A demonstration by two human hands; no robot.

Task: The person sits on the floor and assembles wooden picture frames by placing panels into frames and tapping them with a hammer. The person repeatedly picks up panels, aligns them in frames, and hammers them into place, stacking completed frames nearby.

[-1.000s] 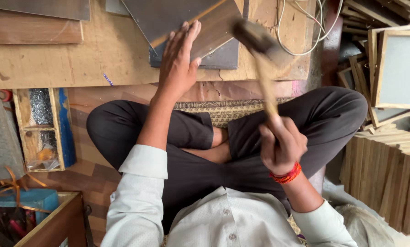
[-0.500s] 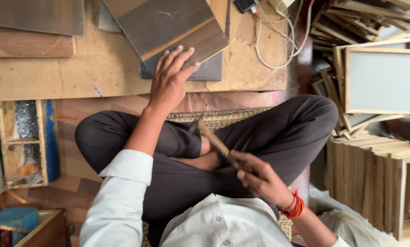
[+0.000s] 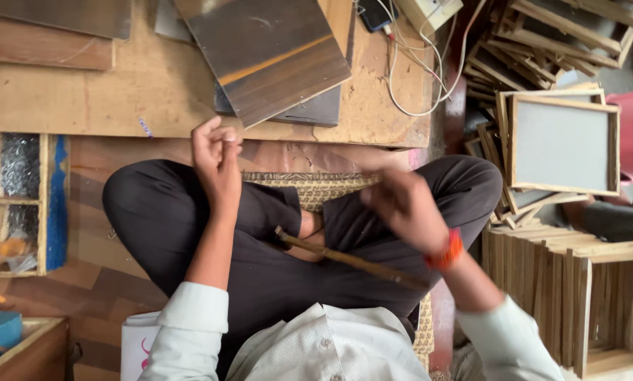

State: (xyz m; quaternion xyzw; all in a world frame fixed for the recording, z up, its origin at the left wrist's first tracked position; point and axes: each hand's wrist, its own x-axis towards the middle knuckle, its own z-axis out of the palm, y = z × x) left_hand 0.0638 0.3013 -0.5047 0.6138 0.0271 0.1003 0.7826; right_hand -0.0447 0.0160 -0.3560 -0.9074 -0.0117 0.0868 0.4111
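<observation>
Now the blurred right hand (image 3: 401, 204), its grip unclear, hovers above the hammer (image 3: 345, 259) on the lap, left hand (image 3: 216, 159) pinched empty-looking — hammer could roll off.

stacked wooden frames (image 3: 599, 303) right, white cable (image 3: 429, 77) on the plywood board (image 3: 83, 99), woven mat (image 3: 316, 187) below.

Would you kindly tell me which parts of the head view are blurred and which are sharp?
Head view: the right hand is smeared by motion blur; the wooden stick across the lap is slightly soft; the left hand, dark panel and framed board are sharp under even light.
</observation>
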